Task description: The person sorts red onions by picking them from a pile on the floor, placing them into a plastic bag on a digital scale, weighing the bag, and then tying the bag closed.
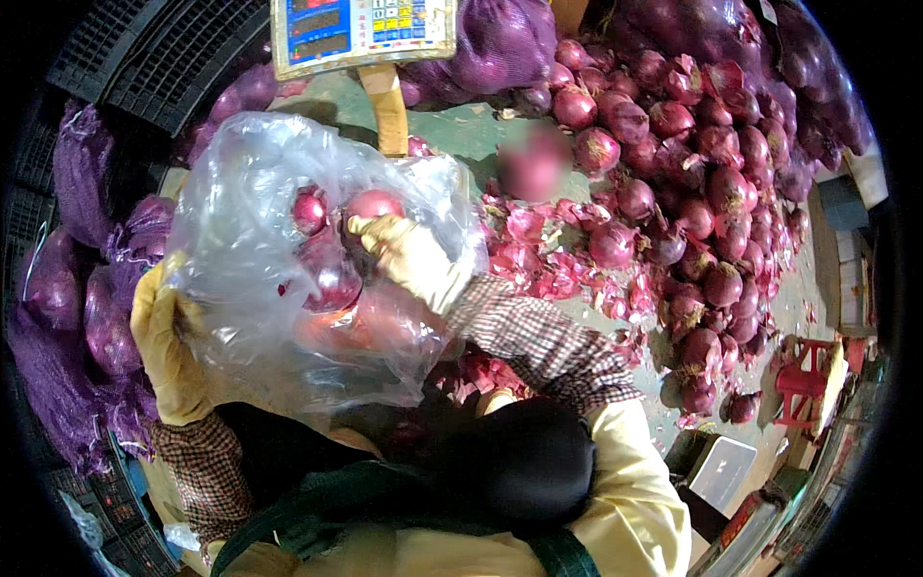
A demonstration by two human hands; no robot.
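A large clear plastic bag [245,288] lies spread open before me, with several red onions in it. My left hand [162,339], in a pale yellow glove, grips the bag's left edge. Inside the mouth of the bag, my right hand [407,252], gloved likewise, has its fingers on a red onion [375,204]. A smaller red onion [310,210] lies left of that one, and a larger dark one [335,281] below it. Something orange-red shows blurred through the plastic under them. Just beyond the bag stands the display panel [364,32] of a digital scale on its post [384,108].
A big heap of loose red onions [692,209] covers the floor at the right, with onion skins [533,267] strewn beside it. Purple mesh sacks of onions [50,346] stand left, more at the top. Black plastic crates [159,65] are upper left, a red stool [804,382] far right.
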